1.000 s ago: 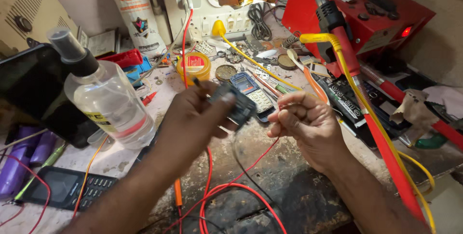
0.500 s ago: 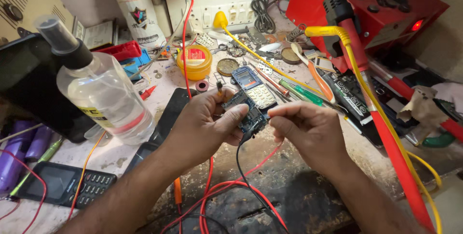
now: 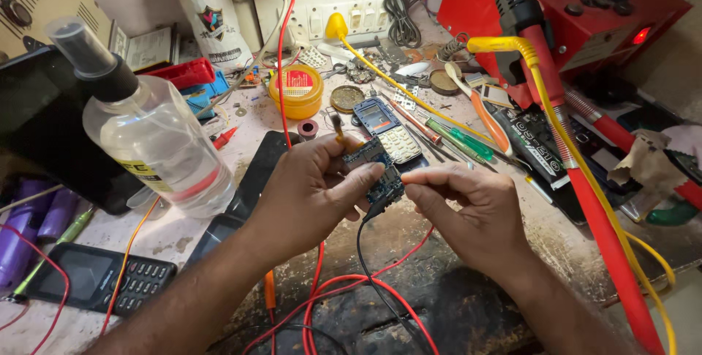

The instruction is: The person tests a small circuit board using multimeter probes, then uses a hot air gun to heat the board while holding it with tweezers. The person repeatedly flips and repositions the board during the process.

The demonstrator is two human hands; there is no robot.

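Both hands are held close together above the middle of the workbench [image 3: 219, 117]. A small blue circuit board [image 3: 376, 172] is gripped by the left hand [image 3: 314, 190], with the thumb pressed on its near edge and the fingers curled behind it. The right hand [image 3: 468, 209] is brought up against the board's right side, its thumb and forefinger pinched together at the board's lower corner; what is pinched there is too small to be told. A black wire [image 3: 369, 267] is seen hanging from the underside of the board, and red wires [image 3: 344, 289] are looped on the dark bench surface beneath the wrists.

Nearest on the left, a black keypad phone [image 3: 95, 278] is laid flat. Beside the left forearm, a clear plastic bottle [image 3: 157, 143] with a black spray cap is stood upright. Just behind the board, a blue keypad phone [image 3: 387, 132] is laid face up, with green-handled screwdrivers [image 3: 461, 139] beside it to the right. Further back, a round yellow tub [image 3: 296, 92] is set near a red wire. On the right, a red and yellow cable [image 3: 578, 179] is run diagonally across the bench, and a red box-shaped machine [image 3: 585, 11] is placed at the far right. At the back, a white switch panel [image 3: 322, 4] is fixed to the wall.
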